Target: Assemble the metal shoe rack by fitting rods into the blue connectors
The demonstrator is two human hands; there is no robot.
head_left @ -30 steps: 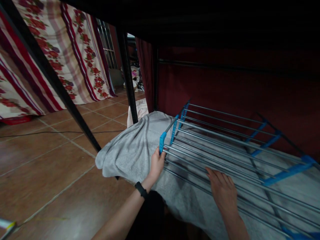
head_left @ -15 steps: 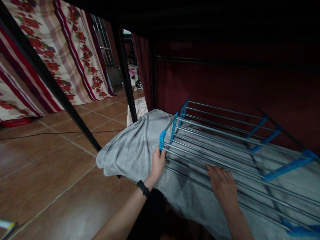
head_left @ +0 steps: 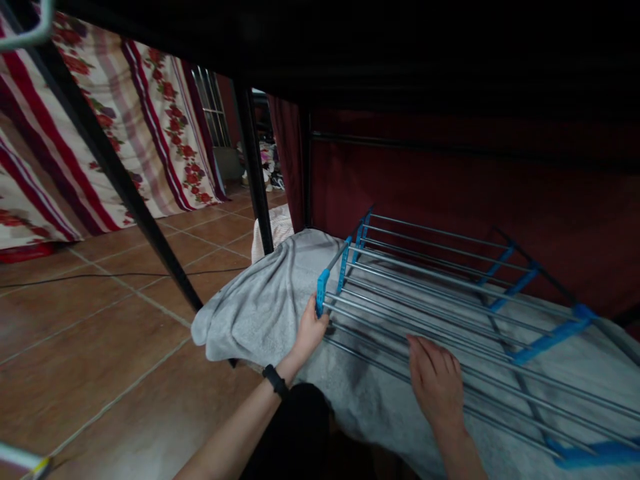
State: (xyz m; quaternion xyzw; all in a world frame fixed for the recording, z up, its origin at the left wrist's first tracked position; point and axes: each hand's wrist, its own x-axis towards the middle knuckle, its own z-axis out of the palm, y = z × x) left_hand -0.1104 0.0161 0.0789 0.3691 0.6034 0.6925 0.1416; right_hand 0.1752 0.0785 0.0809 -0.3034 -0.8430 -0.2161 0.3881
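Note:
A clothes drying rack (head_left: 425,265) with thin metal rods and blue plastic joints lies on a grey blanket (head_left: 260,307). My left hand (head_left: 311,327) grips the blue corner joint and rod end at the rack's near left, and a dark band circles that wrist. Over the front rods, my right hand (head_left: 436,377) has its fingers together and bent round a rod; their tips are partly hidden. At the rack's right end, a blue crosspiece (head_left: 553,339) joins the rods.
Black metal bed posts (head_left: 256,173) rise at the left, with a dark frame overhead. Behind the rack hangs a dark red cloth (head_left: 425,187). A floral curtain (head_left: 155,133) borders the tiled floor (head_left: 125,373), where a black cable (head_left: 125,275) runs. Pale bar ends (head_left: 23,457) show at lower left.
The view has tilted up slightly. The rack's right side has shifted a little left in view, and both hands stay at about the same places on it.

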